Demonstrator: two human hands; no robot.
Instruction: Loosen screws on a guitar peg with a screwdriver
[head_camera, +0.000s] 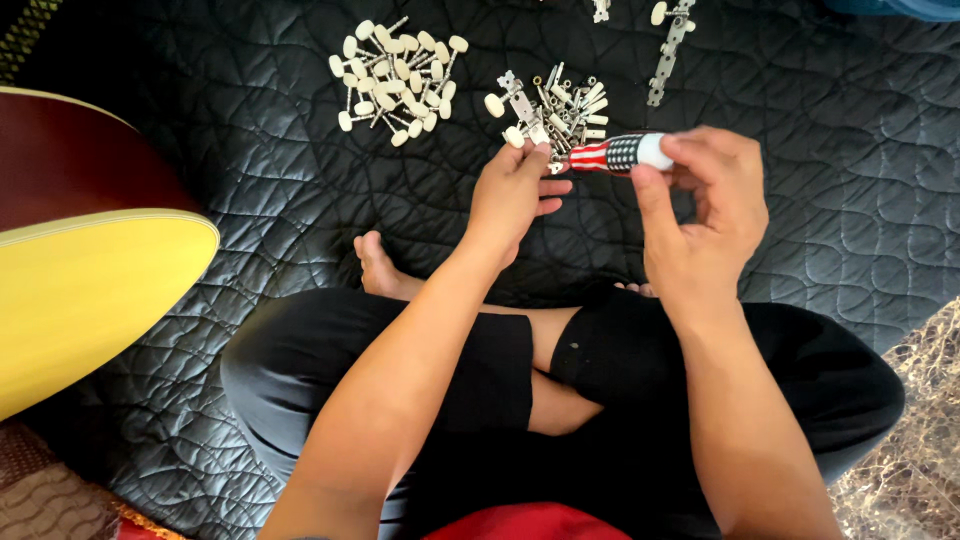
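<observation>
Head view: right hand (700, 215) grips screwdriver (622, 152) by its handle. Left hand (515, 195) pinches a small part at its tip. Tuner pegs (398, 80) lie beyond.

Bare quilted mat (250, 170) open left of the hands and right of them, pile of loose pegs (397, 80) beyond-left, second parts heap (560, 110) just beyond the fingertips, guitar body (90, 290) blocking far left

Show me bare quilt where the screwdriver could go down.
Free: dark quilted mat right of the right hand, and between the yellow guitar body and left hand. Crowded: cream-knobbed tuning pegs and metal tuner parts ahead.
</observation>
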